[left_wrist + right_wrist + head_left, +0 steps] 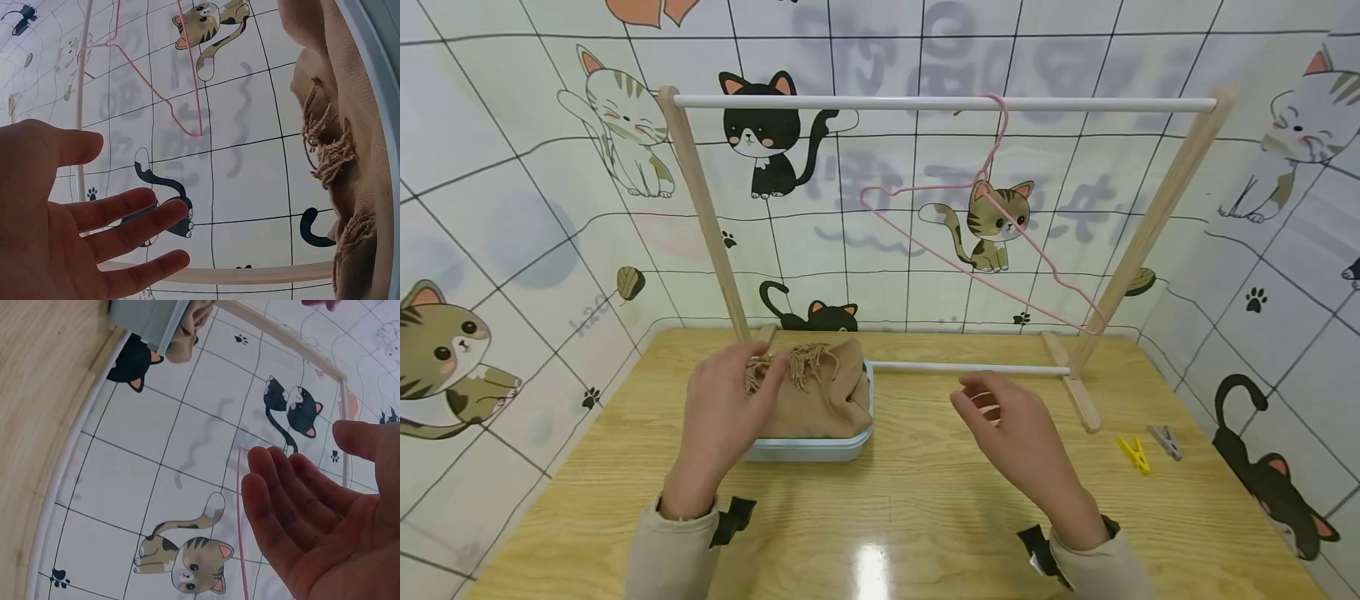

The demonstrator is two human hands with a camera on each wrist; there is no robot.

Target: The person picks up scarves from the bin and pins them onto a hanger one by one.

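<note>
A tan fringed cloth (823, 407), perhaps a scarf, lies bunched in a light blue-grey basin (820, 451) on the left of the table. My left hand (722, 412) hovers over the basin's left side, overlapping the fringe in the head view. Its fingers are spread and relaxed in the left wrist view, with nothing held. To the right of the basin, my right hand (1018, 433) is raised above the table, fingers loosely bent and the palm bare in the right wrist view. A pink wire hanger (1004, 121) hangs from the rack's white top bar (850, 102).
The rack has wooden side posts (1138, 225) and a white lower bar (955, 367) near the tabletop. A yellow clothespin (1135, 455) and a grey clothespin (1166, 442) lie at the right. Cat-printed walls (887, 292) enclose the wooden table (910, 508).
</note>
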